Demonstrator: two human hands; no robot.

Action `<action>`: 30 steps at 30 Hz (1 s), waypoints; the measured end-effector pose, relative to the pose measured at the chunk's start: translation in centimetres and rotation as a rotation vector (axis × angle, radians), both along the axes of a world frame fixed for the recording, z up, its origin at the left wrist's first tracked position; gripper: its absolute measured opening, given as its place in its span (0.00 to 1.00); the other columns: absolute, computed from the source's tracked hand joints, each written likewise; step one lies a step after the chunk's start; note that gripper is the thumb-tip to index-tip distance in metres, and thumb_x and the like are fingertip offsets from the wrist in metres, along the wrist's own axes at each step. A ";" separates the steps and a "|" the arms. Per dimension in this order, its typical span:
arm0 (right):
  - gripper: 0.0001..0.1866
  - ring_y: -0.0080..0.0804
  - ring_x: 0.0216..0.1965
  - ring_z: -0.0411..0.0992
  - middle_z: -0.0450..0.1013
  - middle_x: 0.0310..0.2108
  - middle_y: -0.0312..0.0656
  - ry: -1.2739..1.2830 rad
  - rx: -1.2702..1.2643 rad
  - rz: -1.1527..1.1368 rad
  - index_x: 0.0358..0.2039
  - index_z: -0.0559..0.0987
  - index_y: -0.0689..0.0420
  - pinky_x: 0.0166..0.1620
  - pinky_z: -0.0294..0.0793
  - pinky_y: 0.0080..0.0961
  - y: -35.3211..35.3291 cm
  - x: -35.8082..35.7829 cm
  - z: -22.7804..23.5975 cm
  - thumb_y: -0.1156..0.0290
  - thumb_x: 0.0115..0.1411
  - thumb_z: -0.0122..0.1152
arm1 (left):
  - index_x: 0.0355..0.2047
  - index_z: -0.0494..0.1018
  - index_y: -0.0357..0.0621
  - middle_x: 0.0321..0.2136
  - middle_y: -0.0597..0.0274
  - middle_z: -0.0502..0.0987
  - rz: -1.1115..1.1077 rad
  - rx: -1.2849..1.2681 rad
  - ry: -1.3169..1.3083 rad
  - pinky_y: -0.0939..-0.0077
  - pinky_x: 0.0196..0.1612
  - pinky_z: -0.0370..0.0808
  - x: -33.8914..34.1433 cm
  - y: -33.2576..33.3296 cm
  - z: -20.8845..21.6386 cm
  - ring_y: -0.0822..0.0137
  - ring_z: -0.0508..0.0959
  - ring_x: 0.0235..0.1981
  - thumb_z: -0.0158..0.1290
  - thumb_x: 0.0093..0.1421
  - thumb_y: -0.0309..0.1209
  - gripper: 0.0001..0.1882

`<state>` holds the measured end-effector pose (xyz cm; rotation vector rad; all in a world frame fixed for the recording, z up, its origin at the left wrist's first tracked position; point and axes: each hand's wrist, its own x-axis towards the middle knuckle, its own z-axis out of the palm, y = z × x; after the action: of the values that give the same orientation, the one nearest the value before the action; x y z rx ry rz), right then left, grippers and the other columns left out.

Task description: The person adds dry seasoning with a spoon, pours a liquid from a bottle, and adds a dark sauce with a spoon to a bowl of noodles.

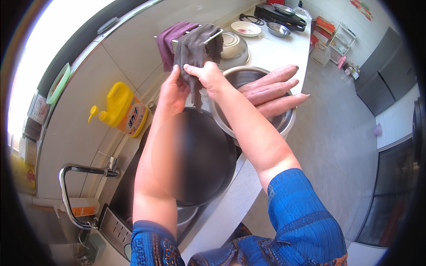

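A dark grey dishcloth (191, 48) hangs over a white wire rack (214, 36), its lower end trailing down to a ragged tip. My right hand (207, 79) pinches the cloth's hanging part between thumb and fingers. On the cloth's left edge, my left hand (175, 92) is closed, with its fingertips partly hidden behind the fabric. A purple cloth (167, 43) drapes over the same rack, just left of the grey one. Below my wrists lies a large round black pan (206, 155) over the sink area, partly covered by my left forearm.
Right of my hands, a steel bowl (288, 124) holds three sweet potatoes (270, 92). Behind it stands an upturned metal bowl (235, 46). A yellow jug (124, 108) and a curved tap (66, 190) are on the left. A plate (246, 29) sits farther back.
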<state>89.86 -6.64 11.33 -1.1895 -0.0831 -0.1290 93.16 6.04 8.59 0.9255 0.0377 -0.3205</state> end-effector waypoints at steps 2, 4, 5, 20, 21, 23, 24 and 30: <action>0.16 0.31 0.29 0.75 0.78 0.31 0.46 -0.049 -0.138 -0.137 0.37 0.79 0.66 0.37 0.73 0.29 -0.4 0.2 -0.6 0.66 0.55 0.65 | 0.49 0.69 0.40 0.43 0.59 0.75 0.186 -0.017 -0.023 0.69 0.45 0.75 0.6 -0.8 0.3 0.65 0.76 0.42 0.53 0.62 0.33 0.17; 0.22 0.33 0.30 0.76 0.78 0.29 0.49 -0.027 -0.280 -0.256 0.32 0.79 0.69 0.37 0.73 0.31 -0.7 1.5 -1.5 0.58 0.54 0.66 | 0.47 0.69 0.37 0.41 0.59 0.76 0.155 -0.024 -0.161 0.68 0.42 0.76 0.9 -1.6 0.8 0.64 0.77 0.40 0.55 0.61 0.35 0.17; 0.23 0.33 0.30 0.76 0.78 0.29 0.50 0.006 -0.308 -0.303 0.32 0.79 0.70 0.36 0.72 0.31 -0.3 1.8 -1.4 0.56 0.54 0.66 | 0.46 0.70 0.36 0.40 0.59 0.77 0.186 0.017 -0.137 0.67 0.41 0.76 0.9 -1.7 1.4 0.63 0.78 0.39 0.55 0.61 0.36 0.18; 0.21 0.35 0.51 0.67 0.69 0.50 0.45 -0.240 -0.480 -0.296 0.56 0.69 0.59 0.54 0.66 0.31 -3.5 -0.7 -4.9 0.66 0.64 0.52 | 0.60 0.53 0.33 0.56 0.42 0.65 0.555 0.615 -0.227 0.57 0.59 0.63 -3.8 0.5 0.9 0.50 0.66 0.58 0.57 0.55 0.49 0.43; 0.23 0.34 0.53 0.65 0.64 0.55 0.45 -0.112 -0.269 -0.346 0.59 0.65 0.60 0.57 0.63 0.31 0.0 -4.7 -1.9 0.67 0.65 0.50 | 0.62 0.51 0.33 0.60 0.38 0.58 0.578 0.570 -0.243 0.59 0.63 0.57 -5.8 1.7 0.3 0.49 0.59 0.63 0.56 0.55 0.47 0.44; 0.24 0.34 0.54 0.65 0.62 0.58 0.45 -0.196 -0.319 -0.368 0.60 0.62 0.60 0.56 0.64 0.30 2.2 -9.0 -0.7 0.67 0.66 0.49 | 0.62 0.51 0.34 0.59 0.38 0.59 0.529 0.594 -0.366 0.62 0.62 0.58 -11.0 3.3 0.9 0.49 0.61 0.61 0.55 0.57 0.43 0.40; 0.24 0.35 0.54 0.65 0.61 0.59 0.45 -0.225 -0.354 -0.345 0.61 0.61 0.60 0.55 0.65 0.30 3.8 -10.5 -0.3 0.66 0.66 0.49 | 0.62 0.52 0.35 0.59 0.39 0.60 0.492 0.591 -0.400 0.62 0.62 0.58 -13.8 4.5 1.4 0.49 0.62 0.61 0.55 0.57 0.42 0.39; 0.21 0.30 0.49 0.67 0.59 0.61 0.42 -0.384 -0.434 -0.113 0.57 0.63 0.61 0.48 0.67 0.25 9.2 -17.9 0.1 0.70 0.64 0.49 | 0.61 0.56 0.43 0.54 0.46 0.66 0.528 0.953 -0.633 0.59 0.57 0.61 -29.5 12.3 2.5 0.48 0.67 0.54 0.58 0.52 0.37 0.38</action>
<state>71.92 2.59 11.45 -1.5906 -0.3970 -0.4564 63.66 18.33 11.08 1.8710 -0.1609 0.5497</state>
